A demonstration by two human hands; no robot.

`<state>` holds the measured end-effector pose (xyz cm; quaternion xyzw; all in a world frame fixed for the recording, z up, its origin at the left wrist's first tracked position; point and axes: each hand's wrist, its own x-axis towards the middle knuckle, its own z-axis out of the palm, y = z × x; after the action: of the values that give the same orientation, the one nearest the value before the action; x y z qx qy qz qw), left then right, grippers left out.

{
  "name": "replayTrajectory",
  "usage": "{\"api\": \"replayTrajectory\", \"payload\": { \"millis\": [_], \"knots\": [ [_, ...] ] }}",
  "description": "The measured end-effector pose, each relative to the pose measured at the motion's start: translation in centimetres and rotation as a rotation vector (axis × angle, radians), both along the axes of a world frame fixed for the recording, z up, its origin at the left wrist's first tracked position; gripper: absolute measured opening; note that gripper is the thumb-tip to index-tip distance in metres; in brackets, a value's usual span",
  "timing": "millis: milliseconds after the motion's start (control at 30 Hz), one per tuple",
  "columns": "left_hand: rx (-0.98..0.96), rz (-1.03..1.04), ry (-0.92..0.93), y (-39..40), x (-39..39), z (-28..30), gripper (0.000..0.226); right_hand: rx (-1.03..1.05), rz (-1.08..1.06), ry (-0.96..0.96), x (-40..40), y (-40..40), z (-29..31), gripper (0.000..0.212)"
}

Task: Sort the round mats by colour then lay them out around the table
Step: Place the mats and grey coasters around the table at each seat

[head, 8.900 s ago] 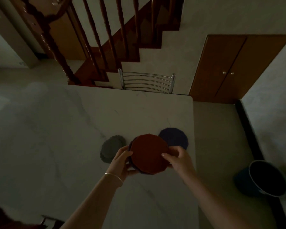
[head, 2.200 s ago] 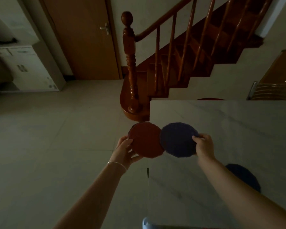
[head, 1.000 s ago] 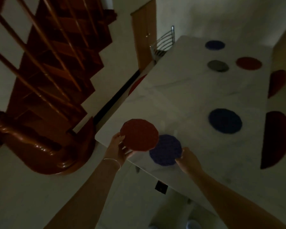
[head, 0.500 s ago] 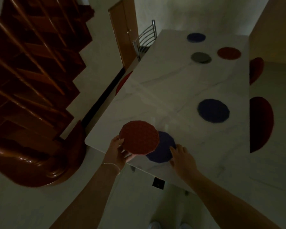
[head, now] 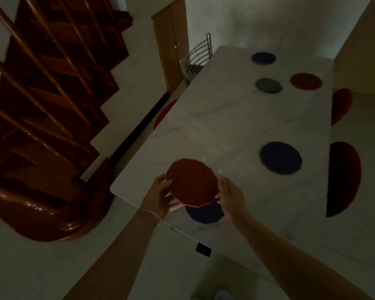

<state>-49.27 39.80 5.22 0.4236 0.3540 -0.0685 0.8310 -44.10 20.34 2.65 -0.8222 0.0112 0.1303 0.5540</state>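
Fingers (head: pixel 164 182) of the left hand (head: pixel 158 197) curl round the near-left edge of a red round mat (head: pixel 192 182), the thumb on top and the other fingers beneath, holding it tilted just above the near corner of the white marble table (head: pixel 225 131). The right hand (head: pixel 231 194) meets the mat's right edge with its fingers nearly straight and only loosely bent; whether they actually grip the rim cannot be told in the dim light. A thin bracelet (head: pixel 152 214) circles the left wrist.

Directly under the held mat, a dark blue mat (head: pixel 204 213) lies flat on the table near its near edge, partly covered from view by the red one. Further along the table a second blue mat (head: pixel 280 158) rests near the right side. At the far end sit a grey mat (head: pixel 267 85), a red mat (head: pixel 305 81) just to its right, and a third blue mat (head: pixel 263 58) beyond them.

Beside the table's right edge two red chair seats (head: pixel 342 178) show as half-discs, and another red seat (head: pixel 164 114) peeks out under the left edge. A metal-backed chair (head: pixel 196 55) stands at the far-left corner before a wooden door (head: pixel 171 40). A dark wooden staircase (head: pixel 48 83) with a curved bottom step fills the left of the view.
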Motion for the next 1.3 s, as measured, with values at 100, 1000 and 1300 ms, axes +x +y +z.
{"api": "replayTrajectory", "payload": {
  "millis": [100, 1000, 1300],
  "knots": [
    [0.016, 0.009, -0.028, -0.2, 0.9, 0.9, 0.022, -0.021, -0.015, -0.040, 1.7, 0.1, 2.2, 0.026],
    [0.120, -0.225, -0.134, 30.6, 18.3, 2.1, 0.029, 0.375, -0.665, 0.148, 9.1, 24.6, 7.2, 0.018],
    [0.077, -0.329, -0.121, 31.0, 25.8, 0.6, 0.025, 0.438, -0.995, 0.156, 14.4, 24.9, 4.0, 0.020]
  ]
}}
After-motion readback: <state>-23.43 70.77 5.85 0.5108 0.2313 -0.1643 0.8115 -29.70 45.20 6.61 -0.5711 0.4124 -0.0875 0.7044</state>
